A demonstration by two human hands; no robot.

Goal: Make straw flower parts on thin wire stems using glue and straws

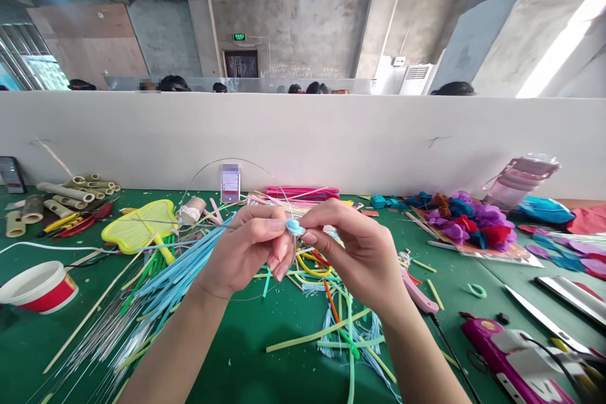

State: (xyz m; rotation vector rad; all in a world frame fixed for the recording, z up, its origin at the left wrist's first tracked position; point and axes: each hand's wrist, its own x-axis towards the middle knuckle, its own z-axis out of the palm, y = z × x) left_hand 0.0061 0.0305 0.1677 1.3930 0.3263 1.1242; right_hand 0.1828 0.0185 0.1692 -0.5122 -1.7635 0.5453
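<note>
My left hand (253, 240) and my right hand (353, 246) meet in front of me above the table. Between their fingertips is a small light-blue soft piece (295, 227), pinched from both sides. A thin wire (231, 159) curves in a large loop around my left hand and passes close by the blue piece; whether it is joined to it I cannot tell. Light-blue stems (189, 265) with bare wire ends lie in a bundle beneath my left forearm. Under my right hand are cut green and yellow strips (322, 334) and pale blue threads.
At left stand a paper cup (40, 287), a yellow fan-shaped thing (142, 227) and bamboo tubes (71, 192). A phone (230, 183) leans against the white partition (303, 139). At right are purple and red petals (466, 221), a pink bottle (521, 183), scissors (549, 319) and a purple power strip (492, 347).
</note>
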